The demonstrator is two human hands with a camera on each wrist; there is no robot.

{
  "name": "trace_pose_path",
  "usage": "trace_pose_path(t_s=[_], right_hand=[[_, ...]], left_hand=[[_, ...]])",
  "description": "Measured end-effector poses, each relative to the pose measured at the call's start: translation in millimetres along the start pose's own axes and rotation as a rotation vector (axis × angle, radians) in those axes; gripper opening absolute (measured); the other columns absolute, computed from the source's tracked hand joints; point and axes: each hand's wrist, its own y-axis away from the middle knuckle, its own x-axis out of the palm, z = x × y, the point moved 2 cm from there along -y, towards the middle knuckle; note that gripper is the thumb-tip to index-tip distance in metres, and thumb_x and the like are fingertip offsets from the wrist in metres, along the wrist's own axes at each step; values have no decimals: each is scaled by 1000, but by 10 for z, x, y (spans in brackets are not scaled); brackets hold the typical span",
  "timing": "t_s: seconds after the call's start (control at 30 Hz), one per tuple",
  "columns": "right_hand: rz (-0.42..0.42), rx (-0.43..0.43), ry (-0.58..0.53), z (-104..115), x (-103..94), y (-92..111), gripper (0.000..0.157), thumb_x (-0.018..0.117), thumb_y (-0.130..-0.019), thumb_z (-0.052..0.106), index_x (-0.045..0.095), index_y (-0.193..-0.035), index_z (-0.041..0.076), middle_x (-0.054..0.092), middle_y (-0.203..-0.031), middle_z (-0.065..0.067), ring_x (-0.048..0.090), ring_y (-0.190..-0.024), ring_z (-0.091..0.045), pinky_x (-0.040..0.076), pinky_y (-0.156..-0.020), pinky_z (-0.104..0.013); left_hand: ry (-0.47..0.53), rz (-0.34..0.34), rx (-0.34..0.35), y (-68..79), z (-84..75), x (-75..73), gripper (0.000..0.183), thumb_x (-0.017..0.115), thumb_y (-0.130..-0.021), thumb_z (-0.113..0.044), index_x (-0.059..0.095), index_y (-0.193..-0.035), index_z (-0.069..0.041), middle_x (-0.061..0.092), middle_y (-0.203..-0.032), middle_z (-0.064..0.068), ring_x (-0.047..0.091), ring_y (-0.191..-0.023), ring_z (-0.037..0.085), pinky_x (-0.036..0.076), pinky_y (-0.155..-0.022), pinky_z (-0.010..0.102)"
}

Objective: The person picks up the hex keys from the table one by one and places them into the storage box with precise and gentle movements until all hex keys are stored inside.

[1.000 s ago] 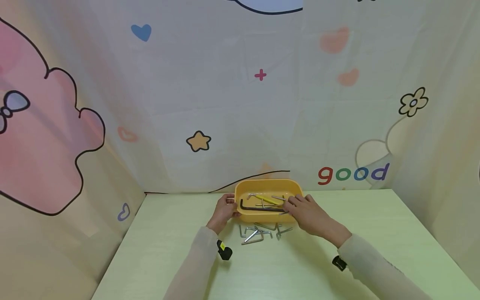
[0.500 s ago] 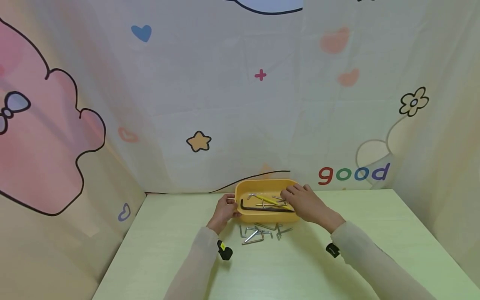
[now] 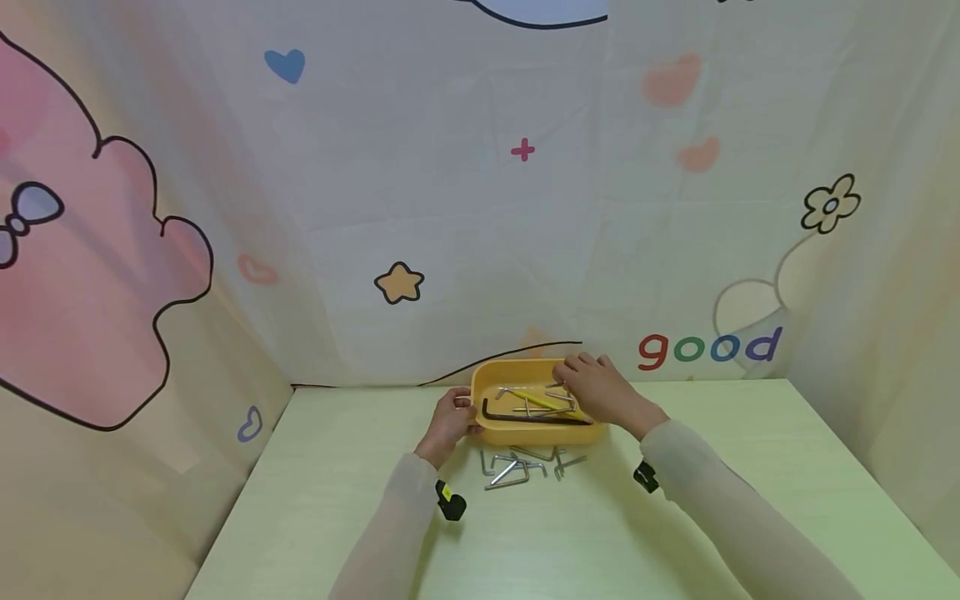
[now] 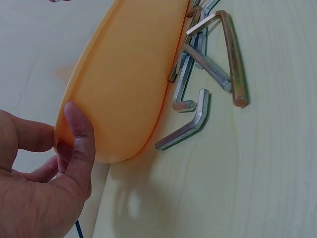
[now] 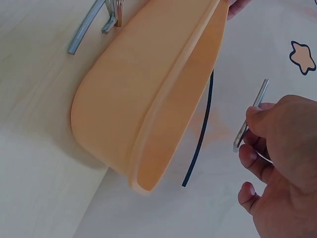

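Observation:
A yellow-orange plastic tray (image 3: 517, 435) stands at the back of the table. My left hand (image 3: 447, 423) grips its left end, the thumb (image 4: 81, 134) on the outer wall and fingers curled over the rim. Above the tray's right end, my right hand (image 3: 602, 390) pinches a small silver hex key (image 5: 261, 94) between thumb and fingers. Inside the tray lie a long black hex key (image 3: 536, 418), a yellow stick-like piece (image 3: 534, 397) and several smaller metal hex keys. More silver and brassy hex keys (image 4: 235, 64) lie loosely piled on the table before the tray.
The pale table (image 3: 540, 542) meets a printed cloth backdrop (image 3: 465, 208) right behind the tray. Cloth also hangs along both sides. A black wrist device (image 3: 450, 502) shows by the left sleeve, another (image 3: 646, 476) by the right.
My right hand has moved left and up from the tray's right front rim, and a hex key now shows in its pinch. The left hand keeps its grip on the tray.

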Motion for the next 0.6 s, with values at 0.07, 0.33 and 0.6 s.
trace_pose_path(t_s=[0.07,0.33,0.6], right_hand=[[15,8,-9,-13,15,-37,13,61,-96,11,58,-108,15,58,-102,-3,51,-96,-25,36,-73,-35],[55,30,-19,-51,88,-181,13,59,-98,13,57,-111,15,59,-106,-3,52,-102,-27,41,-77,-40],[122,86,-65,-85,241,-282,12,56,-99,13,56,-110,17,60,-106,-2,51,-101,-25,43,-82,-43]], left_hand=[[1,-3,1,-2,-3,3,42,50,-95,1,44,-137,2,43,-106,8,55,-82,18,60,-66,24],[1,0,10,-24,-3,-9,44,50,-95,2,43,-138,3,43,-105,8,55,-83,18,60,-67,25],[0,-1,16,-21,34,-6,42,50,-95,2,43,-137,3,44,-105,9,56,-83,19,60,-68,26]])
